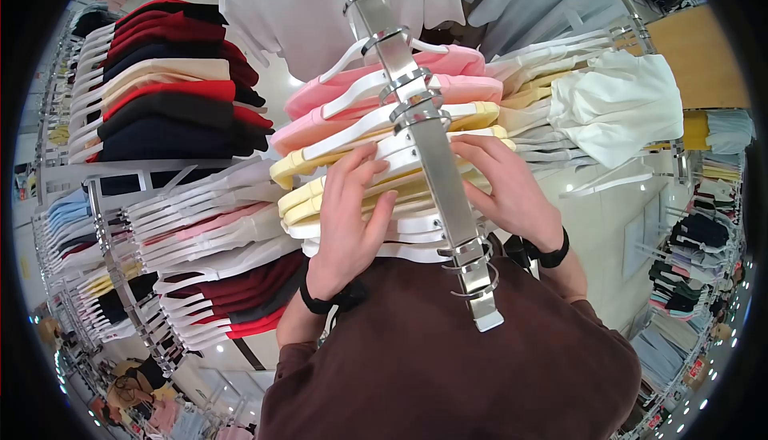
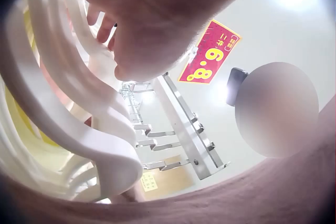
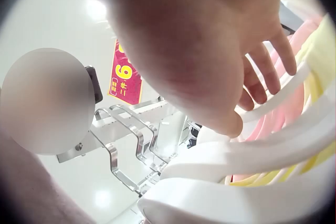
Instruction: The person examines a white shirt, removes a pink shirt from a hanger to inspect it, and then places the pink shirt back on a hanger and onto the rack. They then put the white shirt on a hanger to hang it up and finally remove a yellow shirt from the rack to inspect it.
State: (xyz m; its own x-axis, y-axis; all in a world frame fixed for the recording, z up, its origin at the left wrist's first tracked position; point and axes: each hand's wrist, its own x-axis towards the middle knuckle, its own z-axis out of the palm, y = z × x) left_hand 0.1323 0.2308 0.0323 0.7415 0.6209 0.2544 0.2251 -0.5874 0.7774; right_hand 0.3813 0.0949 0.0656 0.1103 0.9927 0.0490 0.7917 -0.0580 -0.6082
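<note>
A metal rail (image 1: 440, 168) runs down the middle of the head view, with white hangers carrying yellow garments (image 1: 300, 202) and pink garments (image 1: 300, 132) beneath it. My left hand (image 1: 346, 216) lies on the hangers left of the rail, fingers relaxed and thumb apart. On the other side, my right hand (image 1: 512, 188) touches the hangers with its fingers slightly bent. White hangers (image 2: 63, 92) fill the left of the left wrist view, beside the hand (image 2: 152, 19). In the right wrist view the fingers of my right hand (image 3: 210, 50) hang loosely over white hangers (image 3: 252, 155).
Dark and red garments (image 1: 172, 112) hang at the left, above another rack with its metal post (image 1: 112, 256). A white garment (image 1: 616, 108) hangs at the right. White shirts (image 1: 320, 8) hang beyond the rail. A red price sign (image 2: 211, 53) shows overhead.
</note>
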